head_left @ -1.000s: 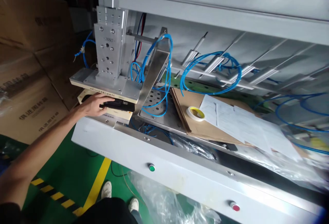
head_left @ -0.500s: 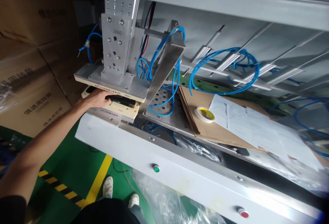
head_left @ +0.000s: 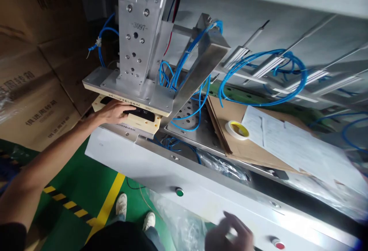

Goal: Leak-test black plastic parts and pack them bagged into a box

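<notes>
My left hand [head_left: 115,112] reaches under the metal press head [head_left: 138,43] marked 3097 and rests on a black part [head_left: 140,113] lying in the cream fixture block [head_left: 135,121]. Its fingers lie flat on the part's left end. Whether they grip it is hard to tell. My right hand [head_left: 230,235] shows blurred at the bottom edge, fingers apart and holding nothing, near the grey front panel [head_left: 161,170]. A red button [head_left: 277,244] sits just to its right and a green button [head_left: 179,192] up to its left.
Blue air hoses [head_left: 258,78] loop behind the press. A perforated metal plate [head_left: 189,118], cardboard sheet [head_left: 227,128], yellow tape roll [head_left: 237,129] and paper sheets [head_left: 287,143] lie on the machine bed. Cardboard boxes [head_left: 34,89] stack at left. Clear plastic [head_left: 175,220] lies on the green floor.
My right hand has come into view at the bottom edge near the red button. The view has shifted closer to the press. My left hand stays on the black part.
</notes>
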`<state>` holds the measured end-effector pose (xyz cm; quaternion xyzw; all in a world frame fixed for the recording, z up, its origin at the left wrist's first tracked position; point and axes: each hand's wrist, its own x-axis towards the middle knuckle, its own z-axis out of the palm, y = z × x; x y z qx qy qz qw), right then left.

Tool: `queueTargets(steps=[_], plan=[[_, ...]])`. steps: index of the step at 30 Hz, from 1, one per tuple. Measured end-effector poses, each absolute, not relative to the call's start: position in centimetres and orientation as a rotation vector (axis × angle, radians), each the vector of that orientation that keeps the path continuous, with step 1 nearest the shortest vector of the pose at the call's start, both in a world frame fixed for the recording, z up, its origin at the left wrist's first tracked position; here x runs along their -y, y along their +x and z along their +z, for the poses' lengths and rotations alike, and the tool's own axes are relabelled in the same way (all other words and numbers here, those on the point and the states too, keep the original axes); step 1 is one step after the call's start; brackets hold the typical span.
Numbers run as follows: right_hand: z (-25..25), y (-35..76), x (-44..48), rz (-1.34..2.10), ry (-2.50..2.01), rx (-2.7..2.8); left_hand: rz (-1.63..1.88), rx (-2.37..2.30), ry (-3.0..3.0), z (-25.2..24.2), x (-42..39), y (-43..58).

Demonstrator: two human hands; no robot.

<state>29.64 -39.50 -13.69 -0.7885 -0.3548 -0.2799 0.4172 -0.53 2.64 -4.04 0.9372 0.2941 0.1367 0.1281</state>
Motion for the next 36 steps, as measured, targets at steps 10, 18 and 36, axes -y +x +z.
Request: queueTargets(steps=[10,18,36], plan=[[-7.9,22.4,18.3,-0.362,-1.719,1.882,0.951,-1.257,2.732,-6.8,-1.0,-5.6],[-8.8,20.2,9.8,-0.469,-1.776,2.016,0.865,-1.393,2.745,-8.9,-0.7,-6.4],[-9.6,18.7,9.9,-0.375,-1.878,1.833,0.846,-1.524,2.751,-9.2,-0.4,-5.6]])
